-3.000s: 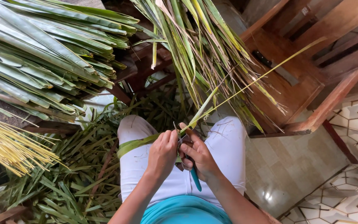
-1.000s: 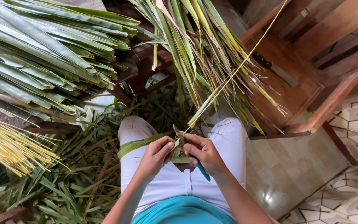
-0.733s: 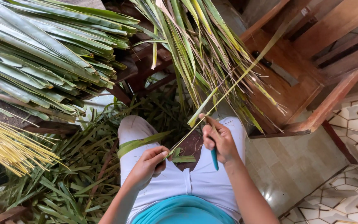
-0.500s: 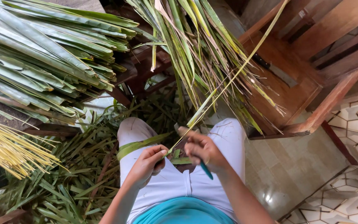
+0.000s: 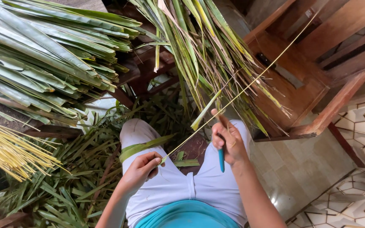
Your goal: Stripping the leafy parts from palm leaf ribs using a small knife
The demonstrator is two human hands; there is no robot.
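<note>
A single head-worn camera looks almost straight down from close above the seated person's lap, taking in the left hand [image 5: 140, 169] and right hand [image 5: 229, 141] low in the middle, stacked green palm leaves [image 5: 43, 55] upper left, and a wooden chair [image 5: 313, 84] upper right.

Leaf midrib [image 5: 233, 99]: pale yellow-green. Knife handle [image 5: 221, 159]: teal. Stacked palm leaves [image 5: 43, 55]: deep green. Stripped stick bundle [image 5: 9, 147]: straw yellow. Hanging fronds [image 5: 208, 46]: green streaked with yellow and tan. Trousers [image 5: 178, 185]: white. Shirt [image 5: 186, 215]: turquoise. Chair [image 5: 317, 84]: reddish brown. Floor tiles [image 5: 360, 181]: cream with gold hexagon outlines.
</note>
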